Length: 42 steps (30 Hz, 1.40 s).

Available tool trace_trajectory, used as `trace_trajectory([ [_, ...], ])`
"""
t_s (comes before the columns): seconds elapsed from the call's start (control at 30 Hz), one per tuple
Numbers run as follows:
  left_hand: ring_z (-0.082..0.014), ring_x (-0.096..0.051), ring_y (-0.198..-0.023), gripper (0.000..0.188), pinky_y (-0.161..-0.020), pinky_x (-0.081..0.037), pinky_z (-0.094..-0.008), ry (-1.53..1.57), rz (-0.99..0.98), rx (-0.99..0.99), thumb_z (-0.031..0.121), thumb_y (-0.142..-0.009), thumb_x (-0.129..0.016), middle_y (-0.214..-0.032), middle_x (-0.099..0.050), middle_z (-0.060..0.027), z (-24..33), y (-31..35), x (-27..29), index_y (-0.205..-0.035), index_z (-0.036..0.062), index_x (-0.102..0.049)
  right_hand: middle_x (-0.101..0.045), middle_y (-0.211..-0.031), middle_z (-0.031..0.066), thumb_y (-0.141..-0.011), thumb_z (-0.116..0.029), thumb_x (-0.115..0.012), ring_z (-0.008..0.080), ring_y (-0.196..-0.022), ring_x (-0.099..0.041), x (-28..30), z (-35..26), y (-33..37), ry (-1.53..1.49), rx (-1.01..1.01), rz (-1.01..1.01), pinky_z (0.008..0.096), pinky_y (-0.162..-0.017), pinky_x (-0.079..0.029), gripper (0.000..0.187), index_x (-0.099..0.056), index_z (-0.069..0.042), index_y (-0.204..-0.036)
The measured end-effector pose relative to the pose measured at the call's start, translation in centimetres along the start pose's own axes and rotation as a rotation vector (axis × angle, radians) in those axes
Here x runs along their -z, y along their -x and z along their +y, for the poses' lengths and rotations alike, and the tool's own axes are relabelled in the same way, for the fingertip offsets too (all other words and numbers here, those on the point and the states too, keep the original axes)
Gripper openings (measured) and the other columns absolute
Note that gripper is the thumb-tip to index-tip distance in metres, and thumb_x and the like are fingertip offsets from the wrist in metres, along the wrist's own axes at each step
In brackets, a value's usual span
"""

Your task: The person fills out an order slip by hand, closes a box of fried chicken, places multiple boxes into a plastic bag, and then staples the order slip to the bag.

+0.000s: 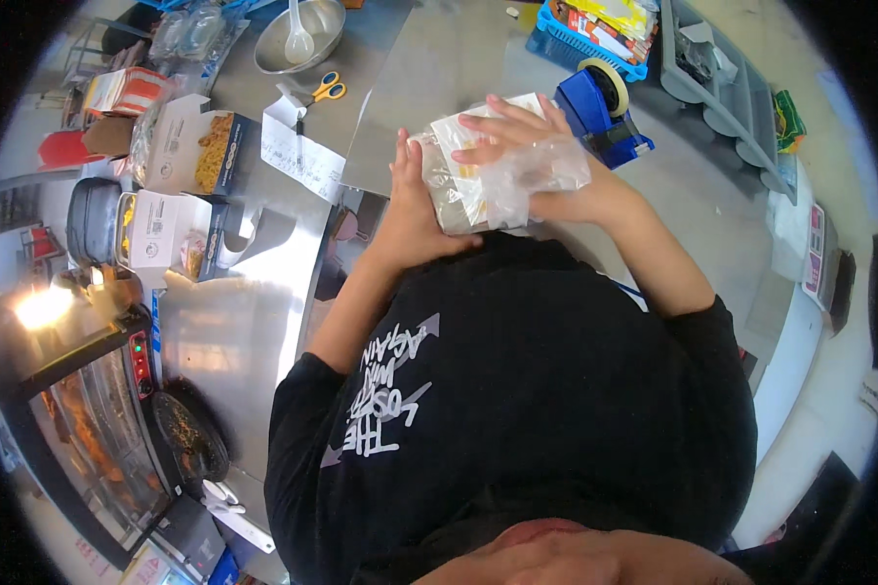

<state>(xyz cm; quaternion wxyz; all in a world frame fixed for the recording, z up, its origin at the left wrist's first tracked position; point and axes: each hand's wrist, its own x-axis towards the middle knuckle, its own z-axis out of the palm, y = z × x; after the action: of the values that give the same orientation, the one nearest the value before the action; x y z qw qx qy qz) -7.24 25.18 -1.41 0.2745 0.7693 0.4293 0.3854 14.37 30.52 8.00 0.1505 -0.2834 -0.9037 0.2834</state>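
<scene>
A white box in a clear plastic bag (pixel 444 175) is between my hands, close in front of my body. My left hand (pixel 412 210) grips its left side, thumb along the near edge and fingers pointing away from me. Across its top and right side lies my right hand (pixel 517 136), its fingers spread and pressed on the package. Loose, crumpled clear plastic bunches over the back of that hand and hides part of it. Just right of my right fingertips stands a blue tape dispenser (pixel 595 122) with a roll of tape.
Yellow-handled scissors (pixel 332 88), a handwritten slip (pixel 302 161) and a steel bowl (pixel 265 51) with a white spoon (pixel 299 44) lie far left. Open food boxes (pixel 174 146) stand left, above a lit warming cabinet (pixel 107 409). A blue basket (pixel 595 57) and grey divided tray (pixel 737 127) are far right.
</scene>
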Motion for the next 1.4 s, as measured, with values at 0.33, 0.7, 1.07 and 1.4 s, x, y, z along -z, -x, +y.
trace_trajectory([
  [0.33,-0.0442,-0.020,-0.123,0.121,-0.100,-0.017,-0.0533,0.026,0.118,0.057,0.031,-0.043,-0.082,-0.131,-0.019,-0.0285,-0.5,-0.7,-0.2,-0.133,0.0002,-0.008,-0.051,-0.120,0.0012,-0.080,-0.016,-0.052,0.0200,-0.119,-0.039,-2.8,2.1,-0.5,0.113,-0.021,0.267,0.0438,-0.106,-0.007,0.030,-0.058,-0.020,-0.110],
  [0.7,-0.0415,-0.005,-0.130,0.119,-0.101,-0.007,-0.0560,-0.314,-0.050,0.084,0.055,-0.046,-0.076,-0.141,-0.007,-0.0225,2.0,-2.4,3.8,-0.133,0.0018,-0.015,-0.047,-0.124,0.0069,-0.058,-0.020,-0.076,0.0252,-0.122,-0.035,1.9,0.6,0.6,-0.182,-0.088,0.095,0.0373,-0.104,-0.020,0.059,-0.055,-0.008,-0.112],
  [1.07,-0.0376,-0.033,-0.120,0.115,-0.099,-0.029,-0.0378,-0.114,0.001,0.102,0.035,-0.046,-0.081,-0.128,-0.033,-0.0255,1.5,-6.9,3.6,-0.132,-0.0022,-0.014,-0.052,-0.118,0.0055,-0.069,-0.022,-0.065,0.0216,-0.110,-0.047,1.3,1.8,-4.1,0.236,0.161,0.184,0.0472,-0.092,-0.032,0.048,-0.051,-0.019,-0.116],
  [1.4,-0.0320,-0.040,-0.114,0.069,-0.096,-0.032,-0.0371,0.031,0.839,0.774,0.025,-0.066,-0.069,-0.123,-0.038,-0.0186,-16.4,-4.3,11.1,-0.124,0.0035,-0.037,-0.060,-0.093,0.0090,-0.070,-0.005,-0.061,0.0212,-0.087,-0.057,4.0,4.5,-5.5,-0.081,-0.050,0.160,0.0293,-0.082,-0.043,0.034,-0.055,-0.004,-0.103],
])
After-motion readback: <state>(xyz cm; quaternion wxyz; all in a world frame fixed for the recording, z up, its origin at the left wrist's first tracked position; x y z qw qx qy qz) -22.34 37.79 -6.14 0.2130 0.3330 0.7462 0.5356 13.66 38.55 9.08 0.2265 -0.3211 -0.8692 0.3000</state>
